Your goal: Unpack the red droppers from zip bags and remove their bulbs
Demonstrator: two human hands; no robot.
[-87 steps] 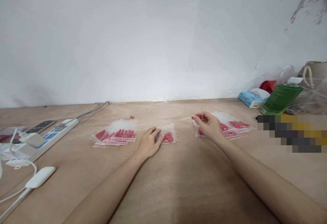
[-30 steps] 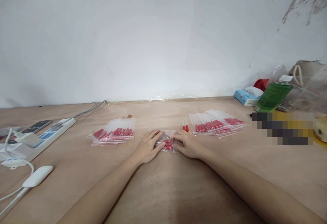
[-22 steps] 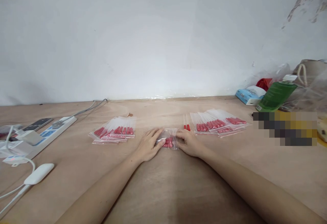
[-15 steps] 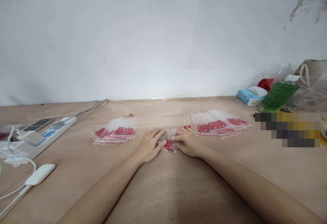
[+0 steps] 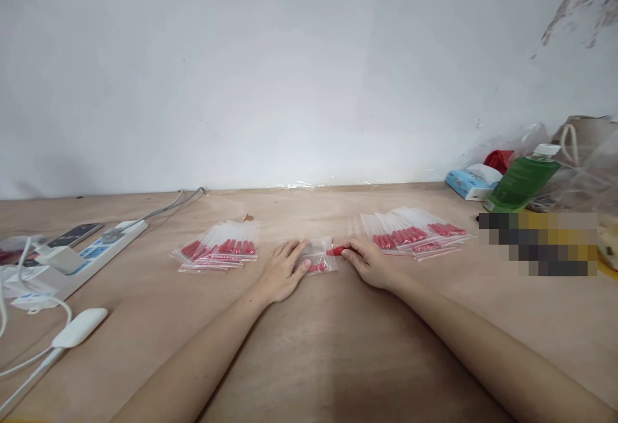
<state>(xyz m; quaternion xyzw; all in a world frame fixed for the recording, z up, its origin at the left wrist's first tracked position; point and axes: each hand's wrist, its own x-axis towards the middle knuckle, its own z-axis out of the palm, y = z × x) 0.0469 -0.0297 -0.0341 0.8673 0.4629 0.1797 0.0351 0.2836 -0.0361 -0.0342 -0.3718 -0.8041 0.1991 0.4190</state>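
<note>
And here's the relation it all turns on: the red piece point(image 5: 335, 251) sits at the centre of the frame, just left of the right fingertips, its long axis running nearly level across the picture, with the left end meeting the right edge of the small clear bag point(image 5: 316, 246). The right hand point(image 5: 369, 262) is clearly the nearer one, thumb and forefinger pinching the piece at its right end. Is the left end inside the bag or lying over it? Too small to tell. Across the bag, the left hand point(image 5: 284, 273) lies low on the table point(image 5: 299, 358), fingers stretched and slightly parted, thumb on the plastic near the red contents point(image 5: 317, 268) along the bag's lower edge. Flanking the action, the left stack of bags point(image 5: 226, 231) lies left of centre and the right stack of bags point(image 5: 403, 218) right of it, with pale strips point(image 5: 354, 224) just beside the latter. Now the change: half a second ago the right fingers were curled against the bag's edge, no red piece showing between them; that hand has since shifted right and slightly up. Two red tips below the strips were visible then; none shows now, and the hand may be covering them. The left hand has barely moved.
</note>
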